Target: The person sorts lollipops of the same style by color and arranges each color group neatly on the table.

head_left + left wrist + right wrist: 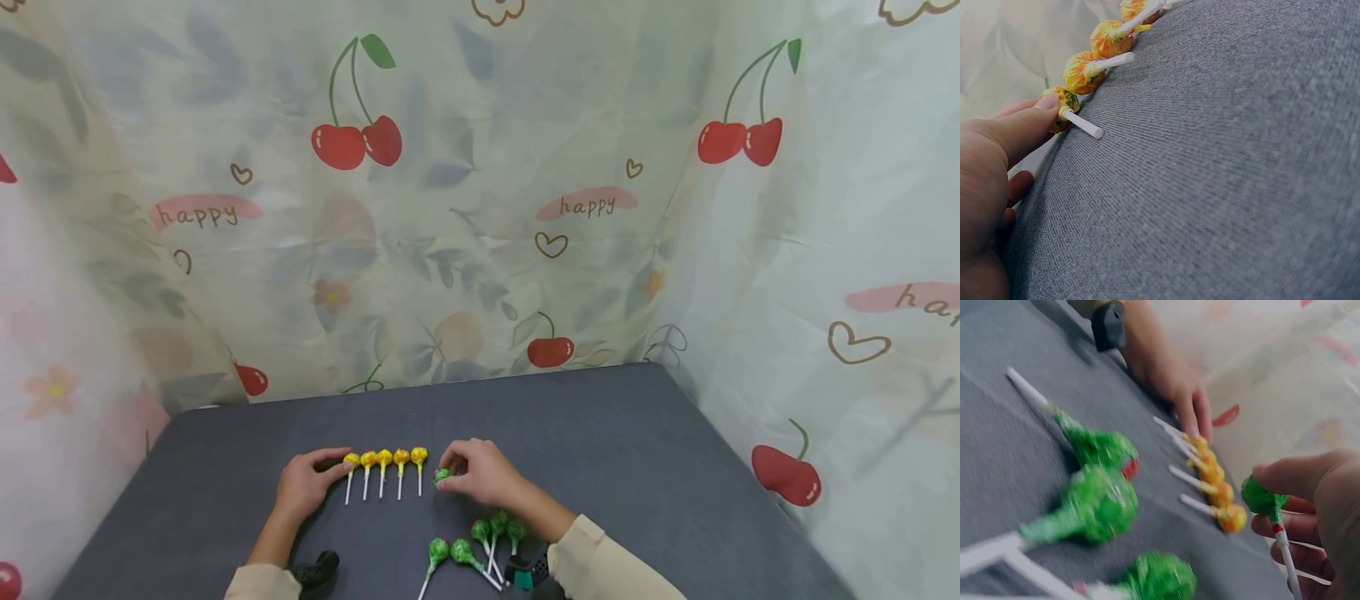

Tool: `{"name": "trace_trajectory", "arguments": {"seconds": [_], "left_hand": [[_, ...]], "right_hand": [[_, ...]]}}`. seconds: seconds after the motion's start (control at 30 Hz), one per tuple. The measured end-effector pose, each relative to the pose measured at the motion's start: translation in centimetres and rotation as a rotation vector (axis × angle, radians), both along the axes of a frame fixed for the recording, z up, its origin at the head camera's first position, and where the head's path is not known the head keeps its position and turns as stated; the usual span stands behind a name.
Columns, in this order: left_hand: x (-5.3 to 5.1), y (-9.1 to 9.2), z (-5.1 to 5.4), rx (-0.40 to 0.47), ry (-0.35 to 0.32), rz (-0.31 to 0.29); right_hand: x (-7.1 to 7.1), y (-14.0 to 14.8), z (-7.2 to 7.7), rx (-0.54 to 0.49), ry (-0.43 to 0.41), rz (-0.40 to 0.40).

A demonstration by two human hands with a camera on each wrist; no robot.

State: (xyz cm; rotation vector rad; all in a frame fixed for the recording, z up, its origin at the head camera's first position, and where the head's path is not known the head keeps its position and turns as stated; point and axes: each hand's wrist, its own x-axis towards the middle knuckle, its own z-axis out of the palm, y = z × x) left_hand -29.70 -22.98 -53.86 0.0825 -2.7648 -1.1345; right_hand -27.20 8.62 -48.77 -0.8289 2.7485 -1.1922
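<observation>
Several yellow-wrapped lollipops (385, 457) lie side by side in a row on the dark grey table, white sticks toward me. My left hand (302, 486) pinches the head of the leftmost yellow lollipop (1065, 100) between thumb and finger. Just right of the row, my right hand (480, 473) pinches a green-wrapped lollipop (1264, 495) by its head, its stick pointing down past the fingers in the right wrist view. Several more green lollipops (461, 551) lie loosely in a bunch nearer to me, below the right forearm.
Dark grey cloth covers the table (600, 433). A pale curtain (480, 208) printed with cherries and leaves hangs along the back and both sides. A black strap device (318, 571) is by the left wrist, and another black device (522, 572) by the right one.
</observation>
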Motion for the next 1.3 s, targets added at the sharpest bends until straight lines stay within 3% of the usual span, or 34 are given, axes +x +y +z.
{"name": "trace_trajectory", "arguments": {"seconds": [0.33, 0.63, 0.77, 1.1, 1.3], "left_hand": [[-0.1, 0.0, -0.1, 0.001, -0.010, -0.004], [0.1, 0.0, -0.2, 0.000, 0.006, -0.006], [0.1, 0.0, -0.1, -0.002, 0.010, -0.005], [0.1, -0.2, -0.1, 0.005, 0.002, -0.005], [0.0, -0.1, 0.0, 0.004, 0.007, -0.003]], "right_hand": [[-2.0, 2.2, -2.0, -0.029, 0.080, -0.133], [-2.7, 2.8, -2.8, -0.054, 0.055, -0.200], [-2.9, 2.7, -2.8, -0.045, 0.064, -0.198], [-4.3, 2.3, -3.0, -0.051, -0.017, -0.196], [-5.1, 1.8, -3.0, -0.064, -0.041, -0.266]]}}
